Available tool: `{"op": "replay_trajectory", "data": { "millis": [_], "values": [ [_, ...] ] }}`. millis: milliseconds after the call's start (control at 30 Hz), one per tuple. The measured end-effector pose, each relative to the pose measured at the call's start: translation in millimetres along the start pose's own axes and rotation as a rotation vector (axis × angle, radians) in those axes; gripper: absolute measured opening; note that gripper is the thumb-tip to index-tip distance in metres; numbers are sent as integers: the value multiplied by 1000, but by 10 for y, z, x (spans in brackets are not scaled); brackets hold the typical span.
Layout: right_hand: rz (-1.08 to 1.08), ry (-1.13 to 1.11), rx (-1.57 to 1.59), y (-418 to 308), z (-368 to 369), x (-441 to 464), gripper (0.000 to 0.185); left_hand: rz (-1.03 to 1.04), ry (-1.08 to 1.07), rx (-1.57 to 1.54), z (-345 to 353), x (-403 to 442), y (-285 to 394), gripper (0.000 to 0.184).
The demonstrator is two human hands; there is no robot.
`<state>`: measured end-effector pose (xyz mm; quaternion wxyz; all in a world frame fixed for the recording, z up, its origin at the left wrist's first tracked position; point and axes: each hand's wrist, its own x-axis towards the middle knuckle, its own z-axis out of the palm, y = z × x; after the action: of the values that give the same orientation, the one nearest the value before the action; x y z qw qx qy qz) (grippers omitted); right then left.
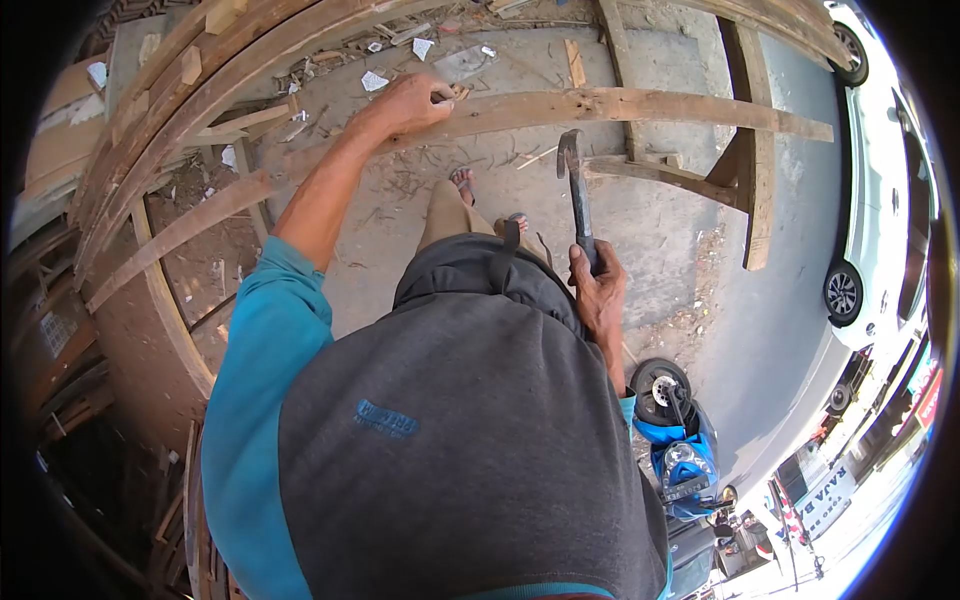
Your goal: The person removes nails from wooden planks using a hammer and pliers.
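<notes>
My right hand (600, 285) is wrapped round the dark handle of a claw hammer (575, 180). The hammer stands head up in the view, its metal head just below a long wooden plank (620, 104). My left hand (415, 103) is closed, with its fingers curled together over the plank's upper edge. Whatever its fingertips may pinch is too small to make out. The worn plank crosses in front of me, from beside my left forearm to the right.
Stacked timber beams (180, 110) curve along the left. An upright wooden post (755, 150) crosses the plank's right end. A white car (880, 180) stands on the right, and a blue motorbike (685, 455) at lower right. Wood scraps and debris litter the ground.
</notes>
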<state>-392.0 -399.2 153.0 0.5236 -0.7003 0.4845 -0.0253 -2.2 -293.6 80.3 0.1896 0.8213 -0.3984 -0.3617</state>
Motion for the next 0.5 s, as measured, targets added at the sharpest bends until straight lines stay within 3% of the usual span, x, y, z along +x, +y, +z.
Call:
{"op": "replay_trajectory", "data": {
  "millis": [100, 167, 200, 233, 300, 500],
  "values": [
    [-128, 108, -32, 5, 45, 28, 25, -21, 69, -9, -69, -235, -220, 77],
    [-131, 95, 365, -292, 120, 73, 21, -40, 113, 37, -89, -407, -479, 87],
    [-75, -62, 253, -504, 39, 151, 20, -65, 44, 93, -90, -492, -626, 92],
    [-77, -70, 248, -506, 85, 252, 20, -87, -24, 148, -101, -552, -670, 98],
    [23, -253, 89, -500, 187, 483, 19, -124, -23, 186, -63, -689, -648, 96],
    [-82, -130, 219, -351, 883, 782, 29, -194, -48, 171, -28, -717, -616, 91]
  ]
}}
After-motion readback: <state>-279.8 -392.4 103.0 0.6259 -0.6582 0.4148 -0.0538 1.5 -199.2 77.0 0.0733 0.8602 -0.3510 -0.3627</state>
